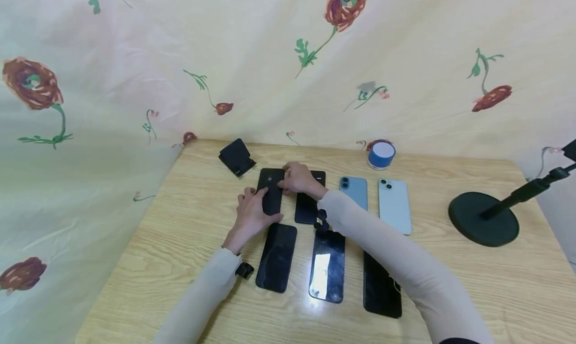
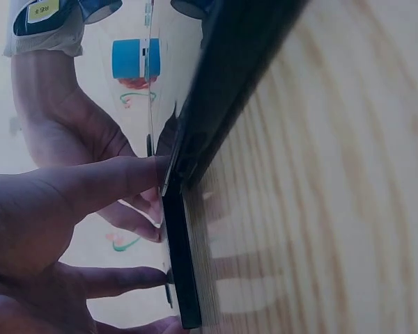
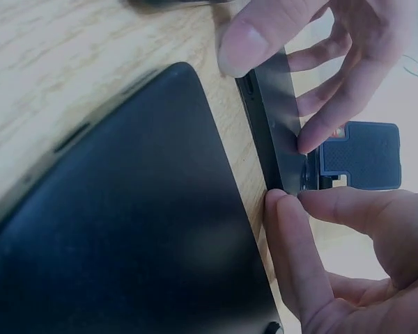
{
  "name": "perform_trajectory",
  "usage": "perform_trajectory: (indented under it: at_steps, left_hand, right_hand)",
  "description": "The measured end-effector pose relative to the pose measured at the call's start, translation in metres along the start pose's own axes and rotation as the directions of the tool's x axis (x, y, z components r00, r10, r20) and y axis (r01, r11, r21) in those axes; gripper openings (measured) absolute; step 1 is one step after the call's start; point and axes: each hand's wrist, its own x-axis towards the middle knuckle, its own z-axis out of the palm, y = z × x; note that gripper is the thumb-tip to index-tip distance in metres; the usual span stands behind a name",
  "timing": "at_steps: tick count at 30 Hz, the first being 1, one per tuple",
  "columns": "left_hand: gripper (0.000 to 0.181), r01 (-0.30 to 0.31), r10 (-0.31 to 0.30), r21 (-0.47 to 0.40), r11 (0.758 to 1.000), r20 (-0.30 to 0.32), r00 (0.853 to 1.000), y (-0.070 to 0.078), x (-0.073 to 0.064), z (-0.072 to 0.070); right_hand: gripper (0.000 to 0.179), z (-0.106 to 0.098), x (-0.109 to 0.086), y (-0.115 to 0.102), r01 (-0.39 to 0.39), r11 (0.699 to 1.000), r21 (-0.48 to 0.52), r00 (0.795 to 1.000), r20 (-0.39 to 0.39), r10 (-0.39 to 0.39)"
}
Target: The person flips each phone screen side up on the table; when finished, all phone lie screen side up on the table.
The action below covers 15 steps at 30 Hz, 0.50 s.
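Observation:
A black phone point(image 1: 272, 196) lies back-up at the far left of two rows of phones. My left hand point(image 1: 253, 214) holds it, thumb at the near end and fingers along its left side. With thumb and fingertips my right hand point(image 1: 300, 178) pinches its far right corner, as the right wrist view also shows at the phone's end point(image 3: 282, 132). Under my right wrist lies a second dark phone point(image 1: 307, 207), partly hidden. Just below my left thumb is a dark-screened phone point(image 1: 276, 259). In the left wrist view the held phone point(image 2: 180, 264) appears edge-on.
Further right lie a blue phone point(image 1: 354, 190) and a pale phone point(image 1: 395, 206). Two dark phones point(image 1: 326, 269) point(image 1: 382, 291) lie nearer me, under my right sleeve. A black folding stand point(image 1: 236, 157), a blue-and-white roll point(image 1: 381, 155) and a round black base point(image 1: 477, 221) also stand on the table.

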Motion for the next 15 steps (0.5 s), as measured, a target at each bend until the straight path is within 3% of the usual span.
perform_trajectory:
  at_steps: [15]
  left_hand:
    - [0.079, -0.036, 0.036, 0.030, 0.999, 0.010, 0.999, 0.0051, -0.0003, -0.0040]
  right_hand:
    - [0.062, 0.0003, -0.0006, 0.0002, -0.007, 1.000, -0.016, 1.000, -0.017, 0.007]
